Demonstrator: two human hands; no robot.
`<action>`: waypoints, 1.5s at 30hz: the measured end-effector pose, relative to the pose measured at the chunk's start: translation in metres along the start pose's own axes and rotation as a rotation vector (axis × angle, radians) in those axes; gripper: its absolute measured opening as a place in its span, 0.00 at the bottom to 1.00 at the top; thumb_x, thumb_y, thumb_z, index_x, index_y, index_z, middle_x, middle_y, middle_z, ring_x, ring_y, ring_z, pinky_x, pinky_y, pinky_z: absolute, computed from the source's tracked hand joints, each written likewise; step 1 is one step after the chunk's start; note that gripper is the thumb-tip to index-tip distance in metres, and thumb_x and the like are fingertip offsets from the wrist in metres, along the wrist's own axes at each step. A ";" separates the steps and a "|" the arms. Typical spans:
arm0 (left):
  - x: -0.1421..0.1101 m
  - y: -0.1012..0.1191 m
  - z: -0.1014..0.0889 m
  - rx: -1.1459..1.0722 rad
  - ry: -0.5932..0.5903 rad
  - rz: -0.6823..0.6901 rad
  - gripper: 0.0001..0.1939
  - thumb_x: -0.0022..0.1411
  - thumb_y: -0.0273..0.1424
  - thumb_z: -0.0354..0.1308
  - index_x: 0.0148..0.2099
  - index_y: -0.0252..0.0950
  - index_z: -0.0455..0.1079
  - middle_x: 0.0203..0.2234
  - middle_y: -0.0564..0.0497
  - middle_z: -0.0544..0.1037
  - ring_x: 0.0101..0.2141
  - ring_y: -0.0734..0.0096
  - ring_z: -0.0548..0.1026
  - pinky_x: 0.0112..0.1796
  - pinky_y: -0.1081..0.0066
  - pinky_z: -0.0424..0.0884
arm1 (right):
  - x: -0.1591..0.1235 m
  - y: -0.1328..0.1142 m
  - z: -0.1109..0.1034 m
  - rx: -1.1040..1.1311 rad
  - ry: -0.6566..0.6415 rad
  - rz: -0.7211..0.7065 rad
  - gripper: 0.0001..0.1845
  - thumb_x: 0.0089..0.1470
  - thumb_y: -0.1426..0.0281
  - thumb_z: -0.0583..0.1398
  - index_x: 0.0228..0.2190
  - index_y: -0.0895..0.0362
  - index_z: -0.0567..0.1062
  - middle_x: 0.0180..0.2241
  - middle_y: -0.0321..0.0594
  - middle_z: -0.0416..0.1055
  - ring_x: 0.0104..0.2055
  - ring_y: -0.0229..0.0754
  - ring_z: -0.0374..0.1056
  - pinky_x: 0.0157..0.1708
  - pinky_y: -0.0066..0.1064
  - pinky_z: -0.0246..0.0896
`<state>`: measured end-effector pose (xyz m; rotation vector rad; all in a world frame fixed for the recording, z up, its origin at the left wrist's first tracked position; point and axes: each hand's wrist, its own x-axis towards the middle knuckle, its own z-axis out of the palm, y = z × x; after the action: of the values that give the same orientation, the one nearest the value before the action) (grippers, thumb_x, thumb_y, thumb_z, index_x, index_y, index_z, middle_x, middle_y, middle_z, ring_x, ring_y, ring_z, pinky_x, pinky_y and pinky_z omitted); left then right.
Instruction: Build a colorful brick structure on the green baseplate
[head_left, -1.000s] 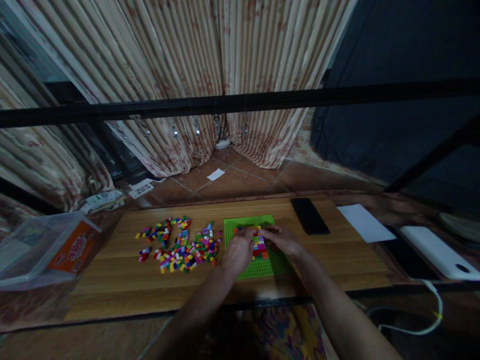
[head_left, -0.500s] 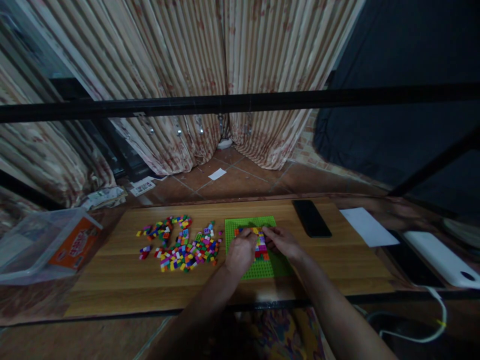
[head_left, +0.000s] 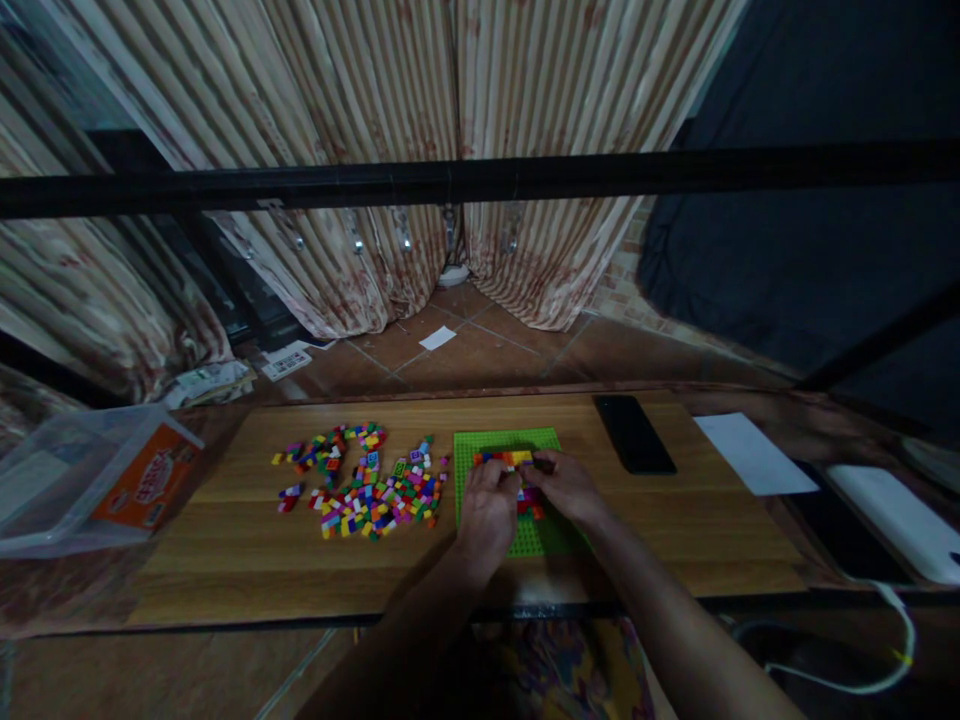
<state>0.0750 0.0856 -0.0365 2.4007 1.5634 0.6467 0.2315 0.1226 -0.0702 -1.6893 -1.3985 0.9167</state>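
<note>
"What are the fingers doing?"

"The left hand (head_left: 487, 512) is curled over the patch of joined bricks (head_left: 531, 511), its fingertips down at the far part. The right hand (head_left: 568, 489) meets it from the other side, thumb and forefinger drawn together there. Whether either one grasps a single brick I can't tell; the fingers cover it."

"And the patch itself?"

"On the green baseplate (head_left: 534, 545), partly hidden by the hands. Yellow and orange show along its far side, red and orange at its near right corner."

"Where is the plate?"

"Just right of the middle of the table (head_left: 240, 565), between the near and far edges."

"Anything beside it?"

"To its left, well in from the table's left edge, loose bricks (head_left: 379, 508) of many colours lie in a spread heap. To its right, a black phone (head_left: 634, 434) lies near the far right corner."

"Past the table's edges?"

"A clear box (head_left: 67, 485) with an orange label (head_left: 146, 480) by the left edge, and a white sheet (head_left: 756, 454) beyond the right."
</note>
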 end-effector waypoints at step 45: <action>-0.140 -0.150 -0.068 0.055 0.518 -0.417 0.13 0.65 0.30 0.47 0.49 0.35 0.68 0.42 0.44 0.73 0.44 0.63 0.72 0.46 0.63 0.72 | 0.008 -0.112 0.128 -0.581 -0.215 -0.557 0.15 0.55 0.73 0.55 0.43 0.57 0.75 0.41 0.47 0.74 0.45 0.45 0.69 0.47 0.33 0.59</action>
<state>-0.1272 0.0175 -0.0709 1.9253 2.2160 1.2006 0.0690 0.1580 -0.0313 -1.4665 -2.2911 0.3961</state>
